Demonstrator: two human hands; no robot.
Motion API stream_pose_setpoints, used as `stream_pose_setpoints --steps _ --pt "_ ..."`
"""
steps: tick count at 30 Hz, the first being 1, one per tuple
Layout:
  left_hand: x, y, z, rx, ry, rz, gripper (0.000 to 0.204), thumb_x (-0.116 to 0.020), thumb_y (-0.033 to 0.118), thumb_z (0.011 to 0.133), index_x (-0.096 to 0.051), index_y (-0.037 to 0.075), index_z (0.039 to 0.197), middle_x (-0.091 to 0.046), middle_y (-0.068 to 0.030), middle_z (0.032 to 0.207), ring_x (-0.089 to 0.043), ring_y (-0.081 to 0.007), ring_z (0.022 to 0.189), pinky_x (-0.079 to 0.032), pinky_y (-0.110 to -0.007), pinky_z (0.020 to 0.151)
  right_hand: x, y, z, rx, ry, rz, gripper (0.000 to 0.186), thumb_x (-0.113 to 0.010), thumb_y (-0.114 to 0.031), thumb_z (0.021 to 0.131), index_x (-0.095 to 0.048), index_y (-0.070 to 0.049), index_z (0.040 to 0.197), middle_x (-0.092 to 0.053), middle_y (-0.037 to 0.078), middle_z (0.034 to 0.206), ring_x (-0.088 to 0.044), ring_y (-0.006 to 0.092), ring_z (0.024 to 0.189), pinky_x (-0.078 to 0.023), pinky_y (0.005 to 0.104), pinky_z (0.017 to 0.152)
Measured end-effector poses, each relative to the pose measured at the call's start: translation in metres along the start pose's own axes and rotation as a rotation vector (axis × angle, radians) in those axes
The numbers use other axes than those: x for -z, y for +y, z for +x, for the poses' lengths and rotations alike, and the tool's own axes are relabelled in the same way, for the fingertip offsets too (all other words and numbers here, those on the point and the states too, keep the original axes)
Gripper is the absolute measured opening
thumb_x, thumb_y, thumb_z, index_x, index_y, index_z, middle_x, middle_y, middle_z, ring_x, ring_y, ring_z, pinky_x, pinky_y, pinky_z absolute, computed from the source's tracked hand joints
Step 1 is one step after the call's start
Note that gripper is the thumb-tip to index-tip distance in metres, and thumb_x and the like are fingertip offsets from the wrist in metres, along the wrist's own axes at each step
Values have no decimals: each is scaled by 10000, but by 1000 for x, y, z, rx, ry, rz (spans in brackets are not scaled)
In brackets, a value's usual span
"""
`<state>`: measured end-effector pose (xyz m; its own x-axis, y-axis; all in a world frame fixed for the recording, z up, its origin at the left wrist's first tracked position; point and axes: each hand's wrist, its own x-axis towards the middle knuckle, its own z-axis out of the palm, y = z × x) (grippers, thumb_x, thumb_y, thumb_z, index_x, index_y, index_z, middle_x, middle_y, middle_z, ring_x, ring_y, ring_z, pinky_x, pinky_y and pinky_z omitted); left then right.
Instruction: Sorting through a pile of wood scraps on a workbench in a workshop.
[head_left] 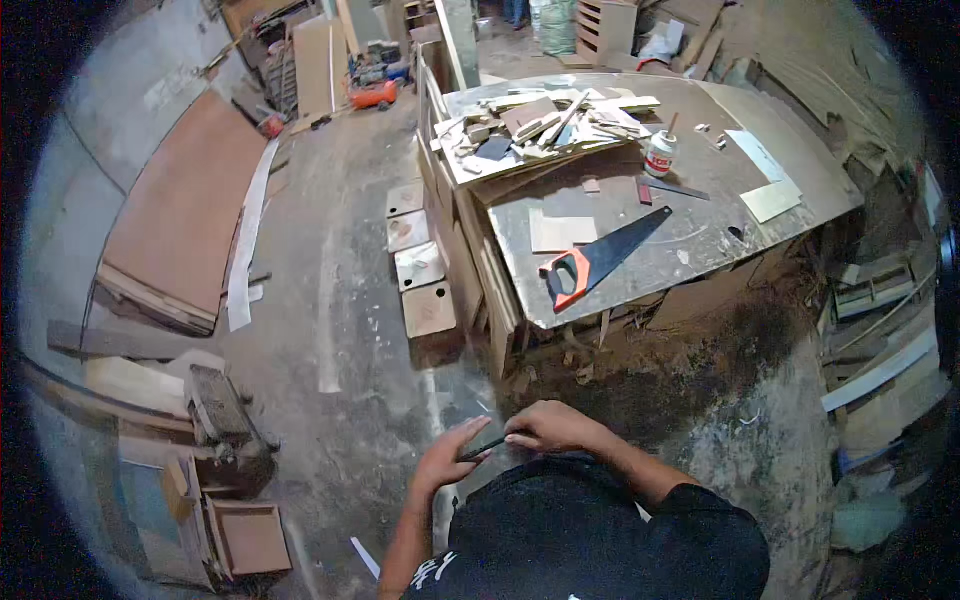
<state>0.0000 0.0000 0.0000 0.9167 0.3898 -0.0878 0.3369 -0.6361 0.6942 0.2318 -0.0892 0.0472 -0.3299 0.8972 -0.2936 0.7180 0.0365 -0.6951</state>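
In front of my dark shirt, both hands are at a thin dark stick-like object [484, 448], whose exact kind I cannot make out. My right hand [558, 426] is closed round one end of it. The other end lies between the thumb and straight fingers of my left hand [450, 457]. Beyond them stands a workbench [690, 235] with a handsaw [615, 255] near its front left corner, its handle orange and black. Behind the saw lie a pale wood piece [562, 231], a small dark-red-handled tool [646, 192] and a white glue bottle [660, 155].
Wood offcuts [540, 120] are heaped on the bench's far left. Square panels with holes [430, 308] stand along its left side. A large brown sheet [180, 210] leans at the left wall, near a shallow wooden drawer [250, 537]. An orange compressor [373, 95] sits farther back. Scrap wood [885, 360] crowds the right.
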Motion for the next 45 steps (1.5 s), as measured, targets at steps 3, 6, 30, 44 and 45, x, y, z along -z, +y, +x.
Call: stream_pose_setpoints --steps 3,6,30,44,45 --pt "13 -2 33 84 -37 -146 608 -673 245 784 -439 86 1322 -491 -182 1303 -450 -337 1222 -377 -387 1002 15 22 -3 -46 16 75 233 -578 -275 857 -638 -70 950 -627 171 930 -597 346 894 -465 430 728" --pt "17 -1 99 155 -48 -149 574 -667 255 798 -460 72 1301 -516 -189 1271 -487 -338 1177 -393 -376 980 46 78 -7 -22 56 54 197 -599 -219 838 -634 -48 929 -600 151 857 -587 337 848 -459 429 716" --pt "133 -139 294 -85 -136 26 498 -595 305 846 -495 22 1244 -545 -202 1207 -512 -347 1124 -416 -400 945 59 193 76 -781 612 475 224 -678 -168 689 -593 -4 816 -615 141 693 -615 261 648 -479 372 609" --pt "110 -146 386 -99 -214 -302 384 -612 224 824 -564 20 1145 -610 -191 1073 -586 -321 1011 -457 -377 861 86 212 85 -841 897 776 234 -737 -145 723 -570 10 778 -552 21 594 -525 96 526 -437 274 484" --pt "107 -142 392 -44 -172 -332 383 -614 226 821 -565 16 1137 -616 -185 1054 -598 -308 990 -464 -373 844 92 222 83 -834 890 775 234 -737 -145 723 -570 10 778 -552 21 594 -525 96 526 -437 274 484"
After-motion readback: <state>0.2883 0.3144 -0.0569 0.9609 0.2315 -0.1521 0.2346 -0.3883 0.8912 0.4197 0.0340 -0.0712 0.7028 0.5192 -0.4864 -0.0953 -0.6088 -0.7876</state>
